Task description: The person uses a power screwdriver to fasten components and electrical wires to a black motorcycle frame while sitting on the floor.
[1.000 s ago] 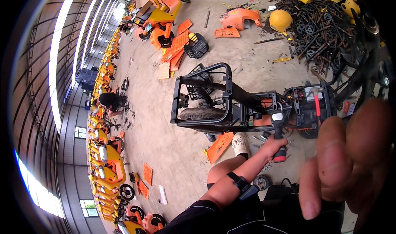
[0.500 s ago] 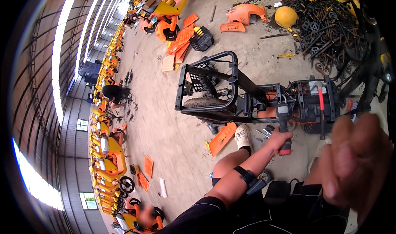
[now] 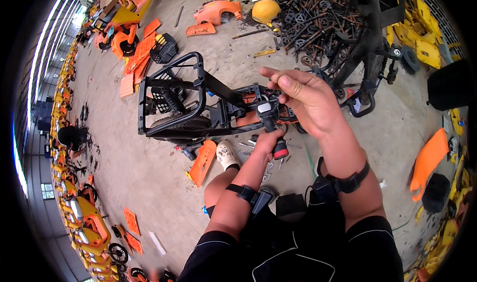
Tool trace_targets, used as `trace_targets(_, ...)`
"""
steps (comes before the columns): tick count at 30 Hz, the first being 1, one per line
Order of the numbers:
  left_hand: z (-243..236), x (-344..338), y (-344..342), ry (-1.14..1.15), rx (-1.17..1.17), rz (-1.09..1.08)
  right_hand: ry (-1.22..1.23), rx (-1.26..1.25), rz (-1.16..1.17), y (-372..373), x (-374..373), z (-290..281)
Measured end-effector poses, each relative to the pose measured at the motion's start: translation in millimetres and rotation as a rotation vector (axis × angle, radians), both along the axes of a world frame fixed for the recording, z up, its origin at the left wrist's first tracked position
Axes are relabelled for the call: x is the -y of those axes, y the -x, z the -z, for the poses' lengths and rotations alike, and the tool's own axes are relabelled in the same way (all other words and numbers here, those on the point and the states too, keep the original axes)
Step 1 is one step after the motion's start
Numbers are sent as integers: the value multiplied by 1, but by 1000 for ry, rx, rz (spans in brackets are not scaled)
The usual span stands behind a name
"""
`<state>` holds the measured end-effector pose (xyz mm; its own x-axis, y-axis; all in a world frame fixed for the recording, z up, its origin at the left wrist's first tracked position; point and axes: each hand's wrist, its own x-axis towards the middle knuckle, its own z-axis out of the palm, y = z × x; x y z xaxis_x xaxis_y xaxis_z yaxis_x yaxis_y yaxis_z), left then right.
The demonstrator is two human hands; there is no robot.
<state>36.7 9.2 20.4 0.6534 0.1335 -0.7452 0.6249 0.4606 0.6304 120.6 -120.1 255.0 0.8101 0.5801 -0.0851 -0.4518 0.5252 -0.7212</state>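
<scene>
My left hand (image 3: pixel 269 142) is wrapped round the grip of a black and grey cordless drill (image 3: pixel 268 114) with a red-banded base, held over the near side of a black scooter frame (image 3: pixel 216 90). The frame has a tubular rear rack and a thick-treaded wheel (image 3: pixel 186 123). Raised above the frame's front part, my right hand (image 3: pixel 310 100) has its thumb and fingers drawn together. A small dark thing may be between the fingertips; I cannot make it out. That hand and forearm cover part of the frame. Small hand tools lie on the floor near the drill.
An orange panel (image 3: pixel 203 162) lies beside my left shoe (image 3: pixel 227 154). Beyond the frame are a heap of rusty metal parts (image 3: pixel 313 23), a yellow helmet (image 3: pixel 266 11) and a black basket (image 3: pixel 164 48). Yellow scooters line the left; a person (image 3: pixel 72 138) crouches there.
My view has swung to the right. My right hand has moved away from close to the camera, out over the frame, and hides the red-handled hammer. The left hand still holds the drill.
</scene>
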Motion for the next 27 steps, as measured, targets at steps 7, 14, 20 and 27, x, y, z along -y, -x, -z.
trace_targets(7, 5, 5, 4, -31, 15, -10, 211, 88, 118, 12, 9, 22)
trace_targets(14, 9, 4, 9, -3, 38, -33, 573, 330, 90, 9, 25, 57)
trace_targets(20, -7, -5, 10, 48, 24, -34, 1575, 766, -599, -4, 82, 141)
trace_targets(27, 0, 8, 8, -54, 76, -109, 1263, 563, -489, -9, 53, 182)
